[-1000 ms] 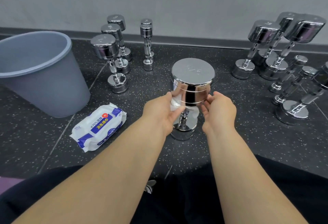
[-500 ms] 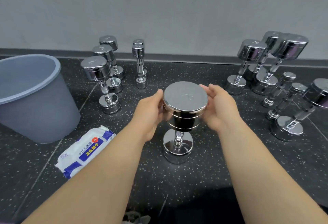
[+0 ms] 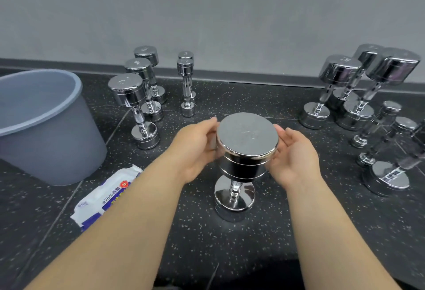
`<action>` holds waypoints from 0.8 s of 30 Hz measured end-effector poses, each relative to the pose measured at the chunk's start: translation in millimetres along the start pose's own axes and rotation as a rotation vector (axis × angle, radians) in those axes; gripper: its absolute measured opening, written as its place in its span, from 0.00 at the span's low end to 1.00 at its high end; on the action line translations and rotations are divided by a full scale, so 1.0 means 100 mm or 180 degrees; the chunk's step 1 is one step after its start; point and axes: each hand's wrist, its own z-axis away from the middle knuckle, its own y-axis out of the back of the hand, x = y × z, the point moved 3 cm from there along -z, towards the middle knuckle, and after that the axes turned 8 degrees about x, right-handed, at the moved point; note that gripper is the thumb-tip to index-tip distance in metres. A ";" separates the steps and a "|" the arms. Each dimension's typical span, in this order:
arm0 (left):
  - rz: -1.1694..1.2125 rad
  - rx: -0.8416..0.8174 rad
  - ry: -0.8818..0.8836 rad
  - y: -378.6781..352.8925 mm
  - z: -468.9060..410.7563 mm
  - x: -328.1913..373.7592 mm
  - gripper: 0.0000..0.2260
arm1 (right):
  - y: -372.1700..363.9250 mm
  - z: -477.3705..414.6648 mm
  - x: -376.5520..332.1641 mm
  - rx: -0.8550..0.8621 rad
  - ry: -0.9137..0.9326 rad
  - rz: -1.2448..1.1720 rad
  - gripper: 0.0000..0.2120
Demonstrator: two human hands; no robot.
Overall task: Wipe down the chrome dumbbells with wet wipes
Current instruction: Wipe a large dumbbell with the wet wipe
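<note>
We are gripping the centre dumbbell (image 3: pixel 247 135), which is standing upright on its lower head on the speckled floor (image 3: pixel 253 243). Our left hand (image 3: pixel 195 149) is curling round the left side of the upper head; our right hand (image 3: pixel 296 154) is cupping the right side, fingers bent against the chrome. We cannot tell whether a wipe is lying under either palm. The wet wipes pack (image 3: pixel 105 197) is lying just beside our left forearm, near the grey bin (image 3: pixel 46 140).
</note>
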 end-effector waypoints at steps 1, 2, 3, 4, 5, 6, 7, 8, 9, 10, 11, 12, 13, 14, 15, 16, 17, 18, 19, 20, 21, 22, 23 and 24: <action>-0.0094 0.0049 -0.0068 -0.08 0.00 -0.01 0.13 | -0.01 0.00 0.02 -0.0016 0.0012 0.0026 0.13; -0.0128 0.0109 -0.0103 -0.15 0.00 -0.03 0.12 | -0.01 -0.01 0.04 -0.0025 0.0032 0.0044 0.13; -0.0130 0.0169 -0.0159 -0.16 -0.01 -0.06 0.12 | -0.01 -0.02 0.06 -0.0027 0.0045 0.0062 0.13; -0.0095 0.0178 -0.0261 -0.14 -0.01 -0.06 0.13 | -0.01 -0.03 0.07 -0.0033 0.0061 0.0086 0.13; -0.0037 0.0176 -0.0399 -0.09 0.00 -0.05 0.14 | 0.00 -0.04 0.07 -0.0036 0.0080 0.0107 0.14; 0.0062 0.0196 -0.0511 -0.02 0.01 -0.02 0.15 | -0.01 -0.05 0.07 -0.0039 0.0094 0.0121 0.14; 0.0139 0.0205 -0.0578 0.05 0.01 0.01 0.15 | -0.01 -0.06 0.08 -0.0040 0.0107 0.0142 0.14; 0.0117 0.0171 -0.0597 0.10 0.00 0.03 0.16 | -0.02 -0.08 0.09 -0.0047 0.0117 0.0157 0.14; -0.0043 0.0091 -0.0575 0.11 0.00 0.04 0.16 | -0.02 -0.08 0.10 -0.0058 0.0120 0.0190 0.14; -0.0241 0.0006 -0.0504 0.08 0.01 0.02 0.16 | -0.04 -0.08 0.13 -0.0083 0.0109 0.0248 0.14; -0.0406 -0.0041 -0.0404 0.04 -0.01 -0.03 0.15 | -0.06 -0.07 0.15 -0.0104 0.0101 0.0315 0.14; -0.0497 -0.0062 -0.0231 -0.02 -0.01 -0.08 0.14 | -0.07 -0.06 0.17 -0.0120 0.0091 0.0358 0.14; -0.0518 -0.0057 -0.0093 -0.07 -0.01 -0.11 0.14 | -0.06 -0.05 0.18 -0.0122 0.0083 0.0377 0.14; -0.0465 -0.0056 -0.0063 -0.09 -0.02 -0.11 0.14 | -0.06 -0.04 0.18 -0.0130 0.0082 0.0381 0.14; -0.0395 -0.0089 -0.0152 -0.11 -0.04 -0.08 0.16 | -0.06 -0.05 0.18 -0.0131 0.0100 0.0377 0.14; -0.0345 -0.0165 -0.0325 -0.12 -0.05 -0.02 0.18 | -0.05 -0.06 0.17 -0.0139 0.0125 0.0362 0.14; -0.0351 -0.0293 -0.0541 -0.13 -0.05 0.07 0.21 | -0.04 -0.08 0.16 -0.0132 0.0147 0.0339 0.15; -0.0446 -0.0422 -0.0747 -0.15 -0.03 0.18 0.23 | -0.04 -0.08 0.14 -0.0137 0.0161 0.0314 0.15; -0.0626 -0.0503 -0.0924 -0.17 -0.01 0.26 0.24 | -0.03 -0.09 0.13 -0.0148 0.0171 0.0318 0.16; -0.0792 -0.0518 -0.1033 -0.19 -0.02 0.30 0.23 | -0.04 -0.08 0.13 -0.0187 0.0176 0.0335 0.16; -0.0891 -0.0468 -0.1043 -0.19 -0.03 0.29 0.20 | -0.05 -0.06 0.13 -0.0222 0.0182 0.0363 0.17; -0.0934 -0.0371 -0.0941 -0.18 -0.06 0.26 0.18 | -0.07 -0.04 0.13 -0.0272 0.0185 0.0387 0.17; -0.0937 -0.0295 -0.0742 -0.16 -0.10 0.18 0.16 | -0.09 -0.02 0.13 -0.0341 0.0204 0.0417 0.17; -0.0874 -0.0281 -0.0473 -0.14 -0.11 0.09 0.15 | -0.12 0.01 0.12 -0.0432 0.0227 0.0435 0.16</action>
